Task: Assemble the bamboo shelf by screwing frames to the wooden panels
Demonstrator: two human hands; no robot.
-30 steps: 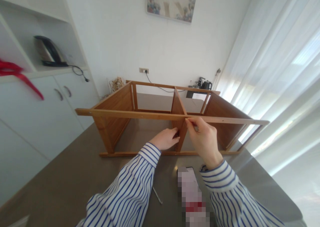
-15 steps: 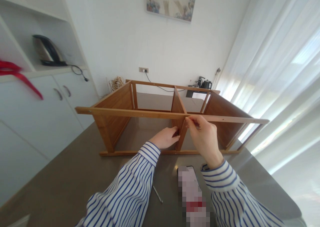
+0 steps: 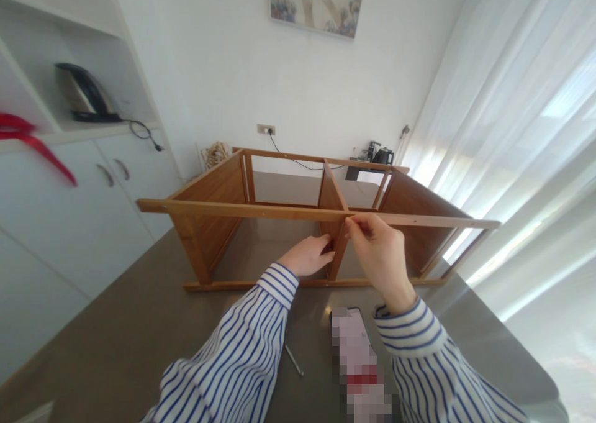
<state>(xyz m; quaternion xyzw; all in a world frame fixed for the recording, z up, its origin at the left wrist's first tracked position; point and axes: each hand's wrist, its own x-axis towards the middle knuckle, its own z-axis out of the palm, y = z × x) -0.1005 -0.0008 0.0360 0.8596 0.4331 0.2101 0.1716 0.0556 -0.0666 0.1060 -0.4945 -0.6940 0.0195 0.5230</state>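
A brown wooden shelf frame lies on its side on the grey table. My left hand grips the middle divider panel just below the near top rail, fingers curled on its edge. My right hand is pinched at the joint where that rail meets the divider, holding something small that I cannot make out. Both sleeves are blue-and-white striped.
A phone and a thin metal tool lie on the table near me. White cabinets with a kettle stand at left, a curtain at right, a wall socket and a small coffee machine behind.
Almost nothing differs; my right hand's fingers have shifted slightly at the rail joint and the view has drifted a little.
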